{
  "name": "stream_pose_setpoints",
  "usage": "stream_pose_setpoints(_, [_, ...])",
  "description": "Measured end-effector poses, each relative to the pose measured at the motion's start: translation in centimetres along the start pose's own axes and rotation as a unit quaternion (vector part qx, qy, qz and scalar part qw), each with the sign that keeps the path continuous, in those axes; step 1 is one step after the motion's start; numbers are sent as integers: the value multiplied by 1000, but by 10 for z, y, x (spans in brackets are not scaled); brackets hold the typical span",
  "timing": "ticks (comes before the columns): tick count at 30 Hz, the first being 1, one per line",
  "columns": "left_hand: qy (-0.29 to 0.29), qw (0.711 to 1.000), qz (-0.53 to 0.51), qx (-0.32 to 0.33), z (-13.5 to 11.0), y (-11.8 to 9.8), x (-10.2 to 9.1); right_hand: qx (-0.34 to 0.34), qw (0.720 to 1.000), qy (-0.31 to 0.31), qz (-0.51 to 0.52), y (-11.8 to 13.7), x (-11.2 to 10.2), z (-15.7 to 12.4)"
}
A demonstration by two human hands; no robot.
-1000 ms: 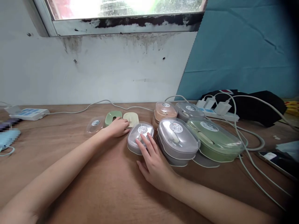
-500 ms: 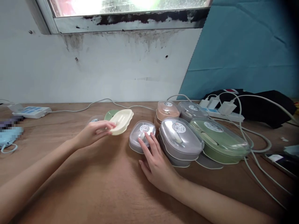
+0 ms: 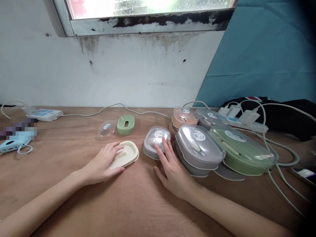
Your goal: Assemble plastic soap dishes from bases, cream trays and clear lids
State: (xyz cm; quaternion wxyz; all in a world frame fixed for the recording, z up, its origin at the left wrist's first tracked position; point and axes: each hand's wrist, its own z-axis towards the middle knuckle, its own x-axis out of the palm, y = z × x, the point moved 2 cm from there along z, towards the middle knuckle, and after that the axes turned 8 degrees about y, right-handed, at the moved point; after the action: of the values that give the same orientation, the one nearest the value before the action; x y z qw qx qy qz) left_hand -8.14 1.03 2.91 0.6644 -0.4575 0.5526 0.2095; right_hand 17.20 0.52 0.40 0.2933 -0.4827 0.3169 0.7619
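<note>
My left hand (image 3: 106,163) grips the left side of a shallow cream soap dish tray (image 3: 128,152), which rests on the table or just above it. Its thumb lies along the near edge, with the other fingers over the far edge. Fingers outstretched, my right hand (image 3: 174,168) touches the clear lid of a small grey soap box (image 3: 151,142) and appears to hold nothing. Behind the cream tray are a green soap dish insert (image 3: 125,124) with an oval slot and a clear lid (image 3: 106,130) bearing a round label.
To the right stand stacked lidded boxes: grey (image 3: 197,148), green (image 3: 244,151) and peach (image 3: 184,118). Power strips (image 3: 45,114) with white cables lie at the left and back right. A light-blue device (image 3: 17,141) is at far left, a phone (image 3: 304,174) at far right.
My left hand has brought the cream tray down and nearer, uncovering the green insert and clear lid. My right hand stays at the grey box. The view has shifted slightly left.
</note>
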Motion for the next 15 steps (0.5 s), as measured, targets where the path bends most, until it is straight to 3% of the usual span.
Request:
stream_pose_setpoints(4, [94, 992, 2, 84, 7, -5, -10, -22, 999, -42, 3, 3, -5, -1])
stream_pose_setpoints(7, [88, 991, -13, 103, 26, -15, -20, -118, 991, -52, 24, 11, -12, -4])
stream_pose_setpoints(11, [57, 991, 14, 118, 80, -38, -21, -229, 972, 9, 50, 21, -18, -5])
stream_pose_setpoints(15, [68, 981, 94, 154, 132, -57, -9, -207, 969, 114, 72, 21, -17, -4])
